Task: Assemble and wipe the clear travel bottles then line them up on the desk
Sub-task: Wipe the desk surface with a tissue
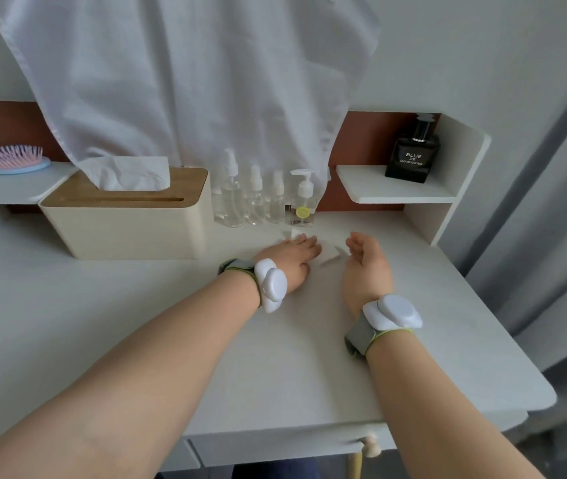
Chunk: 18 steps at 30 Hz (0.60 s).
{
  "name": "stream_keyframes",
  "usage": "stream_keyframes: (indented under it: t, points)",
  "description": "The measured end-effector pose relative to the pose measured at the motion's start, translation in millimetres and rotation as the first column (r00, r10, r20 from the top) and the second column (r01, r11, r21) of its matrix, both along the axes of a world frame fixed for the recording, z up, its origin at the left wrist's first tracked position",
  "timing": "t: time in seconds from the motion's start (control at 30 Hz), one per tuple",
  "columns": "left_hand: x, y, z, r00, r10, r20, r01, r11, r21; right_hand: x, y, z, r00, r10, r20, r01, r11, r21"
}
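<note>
Capped bottles (264,198) stand just beyond both hands' relaxed, empty fingers (304,244).

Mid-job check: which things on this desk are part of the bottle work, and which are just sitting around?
Part of the job:
four clear bottles in a row against the back
white tissue flat on the desk
left hand pressing on the tissue
right hand beside it, open
tissue box

Just lying about:
hairbrush
black perfume bottle
hanging white cloth

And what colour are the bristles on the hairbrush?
Pink bristles on a light blue hairbrush, seen in the head view.
</note>
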State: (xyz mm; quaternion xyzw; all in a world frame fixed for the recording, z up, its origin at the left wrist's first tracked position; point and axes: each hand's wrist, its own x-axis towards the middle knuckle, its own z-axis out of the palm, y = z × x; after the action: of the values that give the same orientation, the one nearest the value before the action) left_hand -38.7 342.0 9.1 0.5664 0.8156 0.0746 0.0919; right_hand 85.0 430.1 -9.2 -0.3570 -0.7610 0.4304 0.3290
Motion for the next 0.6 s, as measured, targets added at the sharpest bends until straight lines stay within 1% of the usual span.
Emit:
stream_keyframes:
  t: [0.1,0.2,0.37,0.47,0.53,0.6]
  points:
    - [13.9,-5.5,-1.1,0.996,-0.092,0.015,0.092,0.996,0.008,0.3,1.4,0.1,1.000,-0.010,-0.015,0.010,1.000,-0.021]
    - [22.4,-18.4,-0.1,0.987,-0.162,-0.018,0.162,0.987,-0.001,0.7,2.6,1.0,0.998,-0.035,-0.058,0.031,0.998,-0.063]
    - [40.1,-54.6,4.7,0.970,-0.234,-0.058,0.233,0.972,-0.017,3.7,3.0,2.3,0.990,-0.077,-0.116,0.063,0.990,-0.124]
    - [47.5,-83.0,4.8,0.956,-0.290,-0.038,0.289,0.957,-0.020,1.8,1.8,2.9,0.984,-0.086,-0.156,0.063,0.988,-0.141]
    - [47.0,-93.1,8.2,0.956,-0.294,0.004,0.293,0.955,-0.030,2.1,1.6,1.6,0.980,-0.098,-0.174,0.072,0.986,-0.150]
    - [41.4,-90.6,13.8,0.971,-0.238,-0.020,0.237,0.970,-0.058,1.3,0.0,1.2,0.980,-0.099,-0.171,0.072,0.985,-0.159]
